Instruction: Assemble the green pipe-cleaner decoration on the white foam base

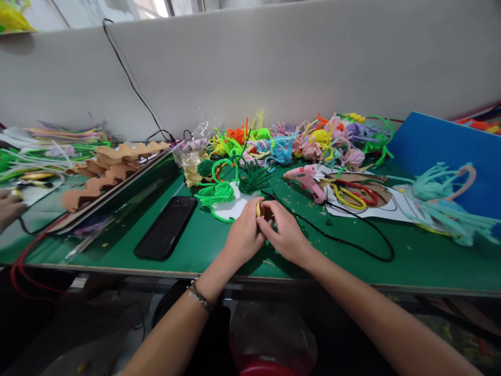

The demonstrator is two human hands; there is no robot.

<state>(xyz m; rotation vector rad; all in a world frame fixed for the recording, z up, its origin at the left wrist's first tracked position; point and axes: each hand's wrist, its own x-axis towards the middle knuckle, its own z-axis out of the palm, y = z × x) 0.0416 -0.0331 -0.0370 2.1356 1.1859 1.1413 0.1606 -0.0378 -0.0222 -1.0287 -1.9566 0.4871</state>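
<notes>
Yellow piece (pixel 258 209) sits pinched between both hands, left of the pink glue gun (pixel 309 181) on the table (pixel 410 261). Left hand (pixel 245 235) and right hand (pixel 285 232) close fingertips on it together, seemingly to steady something so small.

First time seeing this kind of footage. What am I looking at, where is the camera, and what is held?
No machine here: one camera on a person's head looks down at their bare hands. The left hand and right hand meet over a green table, pinching a small yellow piece together. Around them lie a black phone, a pink glue gun, scissors, bright pipe-cleaner shapes, brown foam cut-outs and a blue board. The hand at the left edge is someone else's.
</notes>
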